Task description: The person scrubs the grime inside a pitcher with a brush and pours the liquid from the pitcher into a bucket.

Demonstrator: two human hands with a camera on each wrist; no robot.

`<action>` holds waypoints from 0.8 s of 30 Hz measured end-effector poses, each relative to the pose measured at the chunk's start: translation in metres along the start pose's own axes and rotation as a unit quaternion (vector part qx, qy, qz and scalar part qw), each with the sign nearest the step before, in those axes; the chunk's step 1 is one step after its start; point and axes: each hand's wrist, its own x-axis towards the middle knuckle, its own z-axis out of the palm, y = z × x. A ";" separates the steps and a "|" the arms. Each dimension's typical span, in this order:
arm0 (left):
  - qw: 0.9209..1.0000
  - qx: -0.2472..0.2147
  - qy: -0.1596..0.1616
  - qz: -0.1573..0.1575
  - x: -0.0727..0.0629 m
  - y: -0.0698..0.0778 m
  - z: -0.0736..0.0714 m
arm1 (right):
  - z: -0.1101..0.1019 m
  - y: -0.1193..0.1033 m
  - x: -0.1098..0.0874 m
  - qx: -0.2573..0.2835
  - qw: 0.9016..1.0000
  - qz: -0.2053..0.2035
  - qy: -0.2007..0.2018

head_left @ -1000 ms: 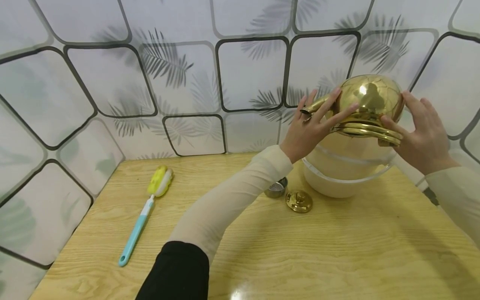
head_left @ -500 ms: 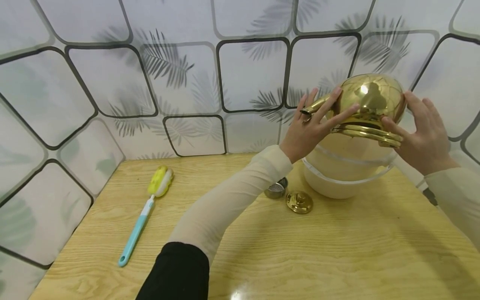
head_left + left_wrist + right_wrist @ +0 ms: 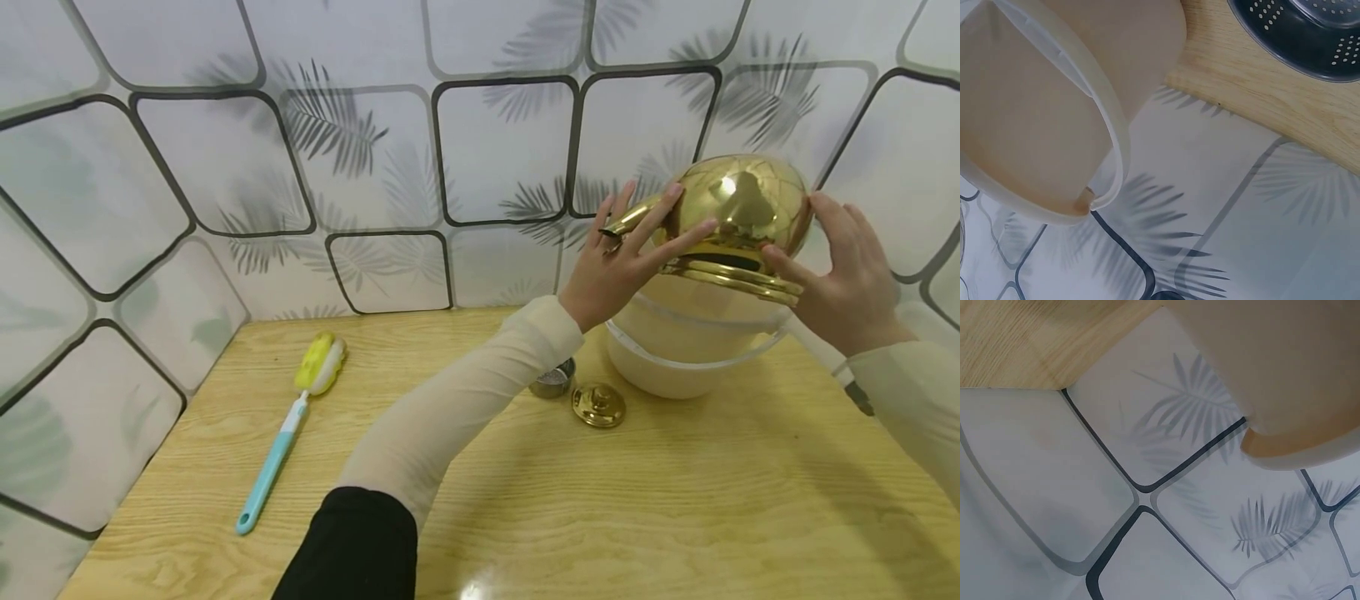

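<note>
A shiny gold teapot [image 3: 738, 200] is held upside down over a cream plastic bucket [image 3: 660, 371], its spout pointing left. My left hand [image 3: 618, 267] grips the spout side, fingers spread along the body with the spout between them. On the other side my right hand [image 3: 847, 271] holds the body, thumb near the rim. Below the left sleeve, a gold lid [image 3: 598, 405] lies on the table beside a small metal strainer [image 3: 552, 382], partly covered by the sleeve. Both wrist views show the bucket [image 3: 1150, 37] but neither hand.
A sponge brush [image 3: 281, 442] with a yellow-and-white head and blue handle lies at the left of the wooden table [image 3: 600, 517]. Patterned wall covering [image 3: 390, 167] rises directly behind the table. The bucket's white handle [image 3: 712, 364] hangs across its front.
The teapot and both hands have sunk slightly, and the teapot's rim has tilted a little. The lid, strainer, bucket and brush stay where they were.
</note>
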 end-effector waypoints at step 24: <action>0.999 0.026 -0.001 0.018 -0.004 0.000 -0.005 | 0.005 0.000 -0.003 0.025 0.998 -0.021 0.059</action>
